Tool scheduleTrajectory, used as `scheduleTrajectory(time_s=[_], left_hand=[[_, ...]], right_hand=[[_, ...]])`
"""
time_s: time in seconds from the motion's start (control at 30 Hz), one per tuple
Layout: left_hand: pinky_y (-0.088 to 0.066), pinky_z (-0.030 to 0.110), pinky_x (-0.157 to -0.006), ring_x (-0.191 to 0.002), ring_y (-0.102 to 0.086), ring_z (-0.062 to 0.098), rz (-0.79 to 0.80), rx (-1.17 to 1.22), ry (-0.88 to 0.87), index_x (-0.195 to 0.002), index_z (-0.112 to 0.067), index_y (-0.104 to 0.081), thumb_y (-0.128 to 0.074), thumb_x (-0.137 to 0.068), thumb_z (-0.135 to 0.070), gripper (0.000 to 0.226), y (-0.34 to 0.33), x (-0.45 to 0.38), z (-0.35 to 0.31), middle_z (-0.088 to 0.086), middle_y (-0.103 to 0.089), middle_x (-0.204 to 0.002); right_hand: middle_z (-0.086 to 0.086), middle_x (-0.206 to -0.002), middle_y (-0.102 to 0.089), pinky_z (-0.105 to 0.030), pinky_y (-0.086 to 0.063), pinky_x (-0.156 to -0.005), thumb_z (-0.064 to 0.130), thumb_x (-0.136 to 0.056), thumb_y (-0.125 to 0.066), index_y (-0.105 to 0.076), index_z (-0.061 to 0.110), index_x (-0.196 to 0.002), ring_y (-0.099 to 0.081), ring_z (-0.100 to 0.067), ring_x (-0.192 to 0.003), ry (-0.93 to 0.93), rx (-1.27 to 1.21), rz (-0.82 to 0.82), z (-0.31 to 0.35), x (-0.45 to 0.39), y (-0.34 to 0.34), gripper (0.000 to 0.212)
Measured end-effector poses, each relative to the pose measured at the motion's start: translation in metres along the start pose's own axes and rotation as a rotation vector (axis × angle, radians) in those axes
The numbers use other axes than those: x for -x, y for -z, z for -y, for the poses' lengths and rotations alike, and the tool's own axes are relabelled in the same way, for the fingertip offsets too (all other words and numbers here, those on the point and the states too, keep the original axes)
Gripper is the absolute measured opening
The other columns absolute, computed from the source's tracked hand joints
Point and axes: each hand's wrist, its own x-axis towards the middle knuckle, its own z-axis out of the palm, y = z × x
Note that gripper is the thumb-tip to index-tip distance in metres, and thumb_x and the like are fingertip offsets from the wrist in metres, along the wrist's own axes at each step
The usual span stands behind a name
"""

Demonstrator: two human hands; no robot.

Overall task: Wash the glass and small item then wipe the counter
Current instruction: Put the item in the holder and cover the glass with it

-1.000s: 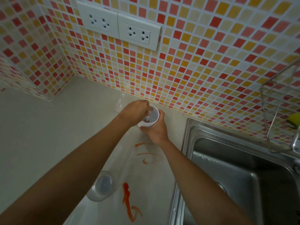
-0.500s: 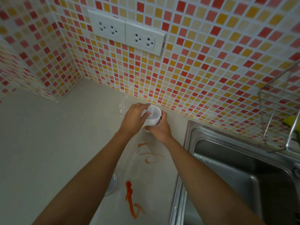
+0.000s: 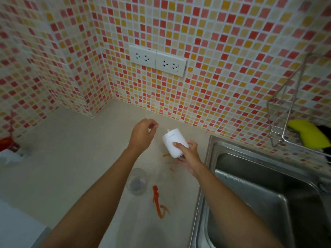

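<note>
White plastic cup (image 3: 174, 144), the small item, is being gripped near its mouth by the right hand (image 3: 188, 154) and is being held tipped over, base up toward the tiled wall, above the counter (image 3: 62, 167) just beside the sink (image 3: 250, 185). Nothing is being held by the left hand (image 3: 142, 136), which is hovering close by with its fingers loosely curled. A clear drinking glass (image 3: 136, 181) is standing upright on the counter, partly hidden by the left forearm, with red sauce streaks (image 3: 158, 203) lying just beside it and under the cup. A yellow sponge (image 3: 308, 135) is resting in the wire rack (image 3: 279, 111) above the sink.

Washing is judged not yet begun. Drips are likely to be shed from the inverted cup onto the counter if residue is being carried inside. The glass is at risk of being knocked by the left forearm as it is being drawn back, and the sauce could be smeared wider by a dragged wrist. Slipping is possible, since the cup is being held only at one end.
</note>
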Motion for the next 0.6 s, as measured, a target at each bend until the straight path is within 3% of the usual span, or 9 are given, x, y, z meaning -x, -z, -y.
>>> scheduleTrajectory(time_s=[0.07, 0.1, 0.17, 0.23, 0.3, 0.43, 0.53, 0.6], left_hand=[[-0.045, 0.021, -0.082, -0.095, -0.062, 0.019, -0.029, 0.022, 0.041, -0.120, -0.011, -0.062, -0.053, -0.095, -0.005, 0.027, 0.008, 0.019, 0.006, 0.008, -0.067, -0.110], [-0.048, 0.025, -0.085, -0.098, -0.060, 0.019, -0.043, 0.063, 0.081, -0.129, -0.013, -0.055, -0.050, -0.091, 0.007, 0.043, 0.011, 0.030, 0.012, 0.007, -0.062, -0.117], [-0.050, 0.034, -0.094, -0.109, -0.054, 0.018, -0.065, 0.108, 0.179, -0.144, -0.017, -0.037, -0.047, -0.078, 0.023, 0.078, 0.017, 0.054, 0.028, 0.006, -0.048, -0.134], [-0.045, 0.040, -0.103, -0.123, -0.048, 0.024, -0.070, 0.107, 0.245, -0.148, -0.016, -0.030, -0.044, -0.069, 0.028, 0.092, 0.020, 0.078, 0.050, 0.010, -0.038, -0.143], [-0.037, 0.041, -0.111, -0.133, -0.040, 0.028, -0.031, 0.109, 0.290, -0.149, -0.012, -0.029, -0.042, -0.066, 0.028, 0.093, 0.019, 0.104, 0.070, 0.012, -0.034, -0.146], [-0.028, 0.032, -0.115, -0.138, -0.033, 0.026, 0.178, 0.118, 0.393, -0.147, -0.011, -0.030, -0.050, -0.071, 0.021, 0.085, 0.011, 0.149, 0.096, 0.012, -0.031, -0.150], [-0.036, 0.040, -0.111, -0.133, -0.042, 0.027, 0.273, 0.181, 0.375, -0.143, -0.011, -0.039, -0.061, -0.067, 0.004, 0.081, 0.002, 0.162, 0.105, 0.012, -0.041, -0.145], [-0.045, 0.037, -0.102, -0.125, -0.048, 0.022, 0.303, 0.210, 0.373, -0.140, -0.014, -0.039, -0.068, -0.065, -0.010, 0.081, -0.004, 0.168, 0.105, 0.005, -0.045, -0.140]], right_hand=[[-0.009, -0.125, -0.051, -0.047, -0.057, -0.079, 0.034, -0.075, -0.079, -0.037, 0.026, -0.124, -0.060, -0.031, -0.105, -0.069, -0.095, 0.024, -0.005, 0.012, 0.002, 0.065], [-0.011, -0.122, -0.054, -0.047, -0.056, -0.077, 0.034, -0.076, -0.076, -0.039, 0.023, -0.126, -0.061, -0.031, -0.104, -0.086, -0.162, 0.046, -0.008, 0.016, 0.003, 0.063], [-0.015, -0.117, -0.059, -0.041, -0.055, -0.068, 0.037, -0.070, -0.077, -0.043, 0.017, -0.133, -0.062, -0.032, -0.099, -0.104, -0.289, 0.097, -0.016, 0.023, 0.004, 0.075], [-0.019, -0.115, -0.059, -0.032, -0.047, -0.058, 0.039, -0.060, -0.081, -0.043, 0.014, -0.137, -0.060, -0.035, -0.096, -0.104, -0.342, 0.113, -0.023, 0.029, 0.003, 0.090], [-0.020, -0.121, -0.060, -0.029, -0.041, -0.055, 0.042, -0.056, -0.084, -0.044, 0.016, -0.137, -0.061, -0.035, -0.096, -0.095, -0.341, 0.093, -0.031, 0.034, 0.002, 0.094], [-0.012, -0.109, -0.060, -0.021, -0.041, -0.046, 0.041, -0.063, -0.083, -0.046, 0.015, -0.133, -0.064, -0.020, -0.080, -0.060, -0.267, 0.060, -0.040, 0.045, -0.003, 0.083], [-0.011, -0.105, -0.058, -0.022, -0.040, -0.045, 0.043, -0.059, -0.084, -0.043, 0.012, -0.136, -0.064, -0.019, -0.079, -0.041, -0.179, 0.078, -0.045, 0.053, -0.015, 0.092], [-0.011, -0.105, -0.059, -0.022, -0.040, -0.045, 0.042, -0.059, -0.084, -0.045, 0.015, -0.135, -0.064, -0.020, -0.081, -0.052, -0.168, 0.087, -0.048, 0.059, -0.023, 0.090]])
